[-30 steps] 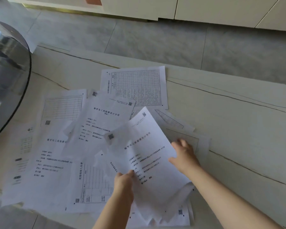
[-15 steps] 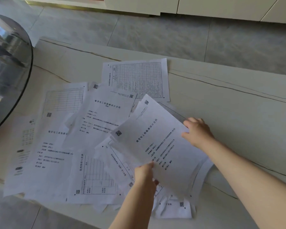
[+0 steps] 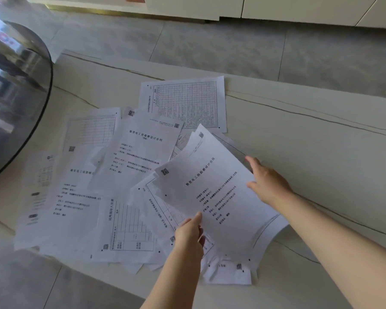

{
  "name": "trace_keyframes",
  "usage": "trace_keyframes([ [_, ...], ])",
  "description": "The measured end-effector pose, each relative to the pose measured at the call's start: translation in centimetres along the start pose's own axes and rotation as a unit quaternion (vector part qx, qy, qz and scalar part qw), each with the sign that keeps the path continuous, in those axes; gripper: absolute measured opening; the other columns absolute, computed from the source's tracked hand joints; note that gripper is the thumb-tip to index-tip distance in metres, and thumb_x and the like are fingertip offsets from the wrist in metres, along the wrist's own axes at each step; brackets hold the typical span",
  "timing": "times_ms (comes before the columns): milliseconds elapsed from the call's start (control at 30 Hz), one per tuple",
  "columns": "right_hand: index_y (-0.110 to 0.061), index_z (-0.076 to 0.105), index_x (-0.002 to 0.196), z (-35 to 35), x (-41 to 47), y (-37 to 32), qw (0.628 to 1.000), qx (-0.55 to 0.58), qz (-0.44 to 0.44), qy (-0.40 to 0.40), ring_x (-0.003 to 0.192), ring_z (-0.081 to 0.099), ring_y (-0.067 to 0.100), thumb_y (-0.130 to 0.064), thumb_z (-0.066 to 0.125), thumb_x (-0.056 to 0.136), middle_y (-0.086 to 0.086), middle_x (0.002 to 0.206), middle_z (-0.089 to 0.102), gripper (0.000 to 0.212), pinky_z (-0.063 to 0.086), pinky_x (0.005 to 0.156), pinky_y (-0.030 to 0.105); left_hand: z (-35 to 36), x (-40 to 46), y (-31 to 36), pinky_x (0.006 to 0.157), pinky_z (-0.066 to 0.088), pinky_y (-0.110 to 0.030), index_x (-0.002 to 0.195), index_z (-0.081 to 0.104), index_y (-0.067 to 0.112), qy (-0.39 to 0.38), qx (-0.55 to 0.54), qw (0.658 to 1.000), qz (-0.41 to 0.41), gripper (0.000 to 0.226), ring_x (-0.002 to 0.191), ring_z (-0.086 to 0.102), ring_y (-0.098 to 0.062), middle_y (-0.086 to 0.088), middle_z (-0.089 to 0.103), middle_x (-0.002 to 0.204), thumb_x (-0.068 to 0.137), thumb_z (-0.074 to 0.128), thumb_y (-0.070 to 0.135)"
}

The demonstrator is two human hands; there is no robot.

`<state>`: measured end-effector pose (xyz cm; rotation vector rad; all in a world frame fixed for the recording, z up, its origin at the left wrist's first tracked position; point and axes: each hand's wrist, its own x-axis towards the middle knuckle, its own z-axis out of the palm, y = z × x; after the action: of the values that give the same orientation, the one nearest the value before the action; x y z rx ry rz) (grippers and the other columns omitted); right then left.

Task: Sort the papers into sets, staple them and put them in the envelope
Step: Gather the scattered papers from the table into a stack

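Observation:
Several printed white papers lie scattered and overlapping on a pale marble table (image 3: 321, 152). A small bundle of sheets topped by a title page (image 3: 212, 192) is lifted and tilted above the pile. My left hand (image 3: 188, 233) pinches its near left edge with the thumb on top. My right hand (image 3: 266, 180) holds its right edge, fingers spread along the paper. Other sheets stay flat: a table sheet (image 3: 184, 103) at the back, another title page (image 3: 140, 150) in the middle and a form (image 3: 125, 228) at the front. No stapler or envelope is in view.
A round dark glass tabletop (image 3: 13, 97) overhangs the left side. Grey tiled floor (image 3: 210, 45) and pale cabinets (image 3: 299, 7) lie beyond the table's far edge. The table's right half is bare marble.
Both hands have carried the held bundle to the right and a little away from me, and it has turned clockwise. The other papers have stayed put.

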<state>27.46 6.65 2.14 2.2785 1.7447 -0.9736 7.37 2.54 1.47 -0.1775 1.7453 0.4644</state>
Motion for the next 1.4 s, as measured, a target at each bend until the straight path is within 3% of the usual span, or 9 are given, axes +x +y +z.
trace_keyframes([
  [100, -0.018, 0.036, 0.076, -1.3, -0.9, -1.3, 0.998, -0.040, -0.034, 0.027, 0.085, 0.052, 0.031, -0.014, 0.046, 0.095, 0.011, 0.113, 0.059, 0.022, 0.031, 0.066, 0.031, -0.6, -1.1, -0.3, 0.080, 0.043, -0.031, 0.084, 0.053, 0.007, -0.011, -0.018, 1.000, -0.004, 0.012, 0.072, 0.055, -0.017, -0.007, 0.059, 0.081, 0.090, 0.063, 0.011],
  [267, -0.016, 0.052, 0.110, -2.3, -1.7, -4.3, 0.997, 0.002, -0.074, 0.016, 0.094, 0.059, 0.033, -0.015, 0.045, 0.097, 0.010, 0.101, 0.063, 0.015, 0.043, 0.070, 0.033, -3.2, -2.3, -2.2, 0.073, 0.046, -0.034, 0.100, 0.054, 0.002, -0.013, -0.051, 0.999, -0.007, 0.013, 0.078, 0.058, -0.022, -0.013, 0.061, 0.091, 0.093, 0.060, 0.011],
  [533, -0.004, 0.046, 0.081, 4.3, -5.4, -4.8, 0.949, 0.291, 0.120, -0.001, 0.065, 0.041, 0.022, -0.006, 0.053, 0.086, 0.016, 0.076, 0.054, 0.009, 0.028, 0.056, 0.029, -6.1, -0.7, 4.1, 0.081, 0.054, -0.044, 0.098, 0.057, 0.012, 0.053, 0.166, 0.945, 0.276, 0.006, 0.085, 0.063, -0.030, -0.014, 0.066, 0.101, 0.093, 0.055, 0.011],
  [667, -0.002, 0.055, 0.073, 7.9, -5.2, -4.2, 0.923, 0.333, 0.190, 0.034, 0.066, 0.050, 0.028, -0.017, 0.068, 0.079, 0.013, 0.079, 0.060, 0.020, 0.031, 0.054, 0.029, -4.1, 2.4, 8.9, 0.089, 0.047, -0.037, 0.104, 0.060, 0.016, 0.075, 0.461, 0.798, 0.380, 0.014, 0.105, 0.055, -0.029, -0.012, 0.060, 0.120, 0.094, 0.052, 0.022],
  [767, -0.008, 0.062, 0.076, 9.5, -4.6, -4.5, 0.910, 0.319, 0.258, 0.066, 0.080, 0.054, 0.032, -0.023, 0.072, 0.076, 0.011, 0.095, 0.057, 0.018, 0.038, 0.062, 0.029, -2.6, 4.3, 11.2, 0.115, 0.018, -0.041, 0.136, 0.046, 0.025, 0.107, 0.641, 0.619, 0.441, 0.043, 0.144, 0.015, -0.027, -0.008, 0.022, 0.156, 0.096, 0.049, 0.039],
  [833, -0.012, 0.065, 0.095, 10.0, -4.9, -4.8, 0.897, 0.317, 0.298, 0.073, 0.095, 0.054, 0.036, -0.027, 0.075, 0.075, 0.014, 0.108, 0.056, 0.028, 0.044, 0.072, 0.032, -2.4, 5.2, 12.2, 0.118, 0.004, -0.045, 0.149, 0.024, 0.029, 0.095, 0.697, 0.564, 0.433, 0.062, 0.148, -0.003, -0.025, -0.003, 0.000, 0.161, 0.094, 0.047, 0.050],
  [1033, 0.001, 0.035, 0.139, 9.9, -6.9, -5.3, 0.818, 0.388, 0.416, 0.086, 0.125, 0.042, 0.042, -0.026, 0.075, 0.080, 0.030, 0.135, 0.043, 0.076, 0.039, 0.097, 0.045, -3.1, 5.2, 12.6, 0.105, 0.033, -0.042, 0.147, 0.021, 0.026, 0.110, 0.729, 0.549, 0.393, 0.071, 0.131, 0.038, -0.027, -0.006, 0.036, 0.145, 0.089, 0.043, 0.061],
  [1133, 0.005, 0.038, 0.134, 9.3, -7.4, -5.4, 0.814, 0.408, 0.409, 0.061, 0.121, 0.050, 0.038, -0.026, 0.072, 0.083, 0.025, 0.131, 0.052, 0.069, 0.040, 0.092, 0.038, -3.5, 4.2, 10.8, 0.099, 0.036, -0.039, 0.139, 0.031, 0.030, 0.080, 0.728, 0.587, 0.345, 0.059, 0.118, 0.052, -0.024, -0.005, 0.058, 0.126, 0.090, 0.043, 0.060],
  [1400, -0.009, 0.053, 0.082, 9.6, -8.7, -3.5, 0.836, 0.405, 0.368, 0.031, 0.071, 0.055, 0.026, -0.028, 0.069, 0.081, 0.006, 0.076, 0.059, 0.025, 0.046, 0.070, 0.035, -5.7, 2.9, 5.0, 0.091, 0.044, -0.033, 0.121, 0.050, 0.013, 0.026, 0.643, 0.696, 0.319, 0.039, 0.105, 0.046, -0.021, -0.007, 0.043, 0.126, 0.093, 0.052, 0.040],
])
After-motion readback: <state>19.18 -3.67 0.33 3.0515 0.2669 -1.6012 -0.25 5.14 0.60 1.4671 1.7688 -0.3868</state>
